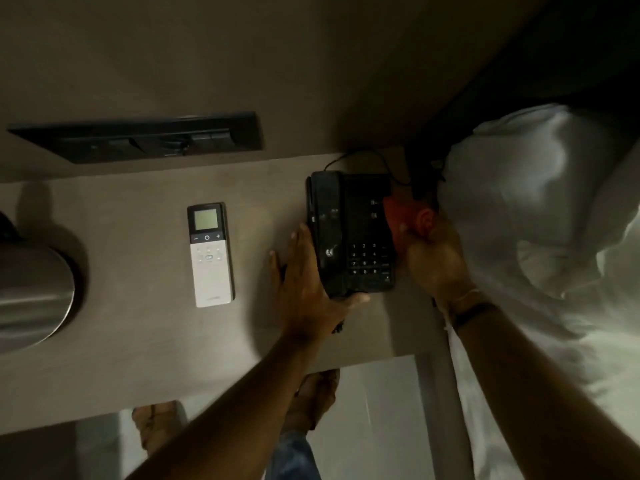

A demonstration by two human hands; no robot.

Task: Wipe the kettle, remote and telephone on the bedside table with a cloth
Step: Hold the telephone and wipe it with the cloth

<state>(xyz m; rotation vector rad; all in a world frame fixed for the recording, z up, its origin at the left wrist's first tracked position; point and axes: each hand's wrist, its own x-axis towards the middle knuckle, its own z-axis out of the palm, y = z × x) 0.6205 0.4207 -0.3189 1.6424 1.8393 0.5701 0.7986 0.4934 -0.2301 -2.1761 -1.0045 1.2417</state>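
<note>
A black telephone lies on the brown bedside table, its handset on the left side. My left hand grips its left and near edges, thumb under the front corner. My right hand presses a bunched red cloth against the telephone's right side, over the upper keys. A white remote with a small screen lies flat to the left of the telephone. At the far left edge stands the steel kettle, only partly in view.
A black switch and socket panel runs along the wall behind the table. A white pillow and bedding press against the table's right edge. The telephone's cord loops behind it. My feet show below the table's front edge.
</note>
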